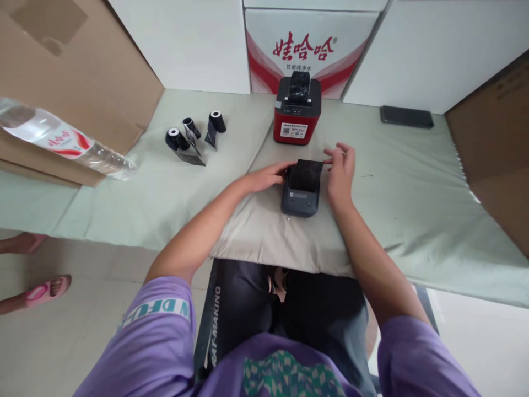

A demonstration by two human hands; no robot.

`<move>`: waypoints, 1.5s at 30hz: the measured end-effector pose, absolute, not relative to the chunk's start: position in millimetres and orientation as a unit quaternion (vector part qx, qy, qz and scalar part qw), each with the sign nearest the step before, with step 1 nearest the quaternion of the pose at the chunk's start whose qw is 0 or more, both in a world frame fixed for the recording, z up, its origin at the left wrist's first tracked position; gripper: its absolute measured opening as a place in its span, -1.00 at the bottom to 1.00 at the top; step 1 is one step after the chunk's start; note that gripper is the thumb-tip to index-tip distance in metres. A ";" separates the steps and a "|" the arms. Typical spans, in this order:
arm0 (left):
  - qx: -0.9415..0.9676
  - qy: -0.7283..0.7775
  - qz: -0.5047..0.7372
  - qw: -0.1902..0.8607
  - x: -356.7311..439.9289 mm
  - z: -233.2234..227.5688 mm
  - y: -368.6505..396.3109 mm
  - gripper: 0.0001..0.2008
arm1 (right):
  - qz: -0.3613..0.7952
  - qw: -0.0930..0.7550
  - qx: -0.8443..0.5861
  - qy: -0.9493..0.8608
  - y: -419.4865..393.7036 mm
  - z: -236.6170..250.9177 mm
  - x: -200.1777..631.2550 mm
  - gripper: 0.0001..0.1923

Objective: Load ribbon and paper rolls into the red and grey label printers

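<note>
Purple shirt (289, 369), left hand (270, 176) against dark printer (301, 205), right hand (340, 175) at black strip (306, 175), grips unclear.

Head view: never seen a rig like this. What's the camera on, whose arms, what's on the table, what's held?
There's no machine arm here. It's one picture, from a camera worn on a person's head, looking forward and down, so the purple sleeves and bare arms are the wearer's own. On the cloth-covered table, the left hand is at the left side of a dark printer. The right hand has its fingertips by the edge of the black strip on top; whether either hand grips anything, I can't tell. Behind stands a red printer. To the left are three black rolls and a bottle; to the right, a flat black phone-like slab.
</note>
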State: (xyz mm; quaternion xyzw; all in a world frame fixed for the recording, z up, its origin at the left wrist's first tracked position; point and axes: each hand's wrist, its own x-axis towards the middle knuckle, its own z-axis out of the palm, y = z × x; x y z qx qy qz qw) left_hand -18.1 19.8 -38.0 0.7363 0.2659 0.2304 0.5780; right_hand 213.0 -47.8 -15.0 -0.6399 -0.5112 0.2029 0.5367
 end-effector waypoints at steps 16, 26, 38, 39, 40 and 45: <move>0.736 0.263 0.202 0.591 -23.8 -29.7 28.9 -0.41 | 0.208 0.562 -0.603 -0.527 -51.8 -29.7 195.8 -0.30; 0.773 0.258 0.207 0.541 -20.8 -22.5 25.2 -0.35 | 0.158 0.616 -0.600 -0.485 -56.9 -29.4 192.5 -0.39; 0.749 0.277 0.204 0.566 -24.9 -25.3 24.7 -0.22 | 0.181 0.619 -0.593 -0.483 -51.4 -34.5 197.2 -0.40; 0.745 0.289 0.215 0.561 -22.2 -27.3 24.4 -0.26 | 0.183 0.621 -0.590 -0.482 -51.0 -35.3 197.5 -0.40; 0.738 0.306 0.235 0.553 -18.6 -29.6 24.2 -0.35 | 0.184 0.622 -0.589 -0.482 -50.6 -36.1 197.8 -0.41; 0.719 0.420 0.335 0.440 2.0 -37.2 21.1 -0.50 | 0.191 0.616 -0.596 -0.479 -47.7 -39.4 200.0 -0.40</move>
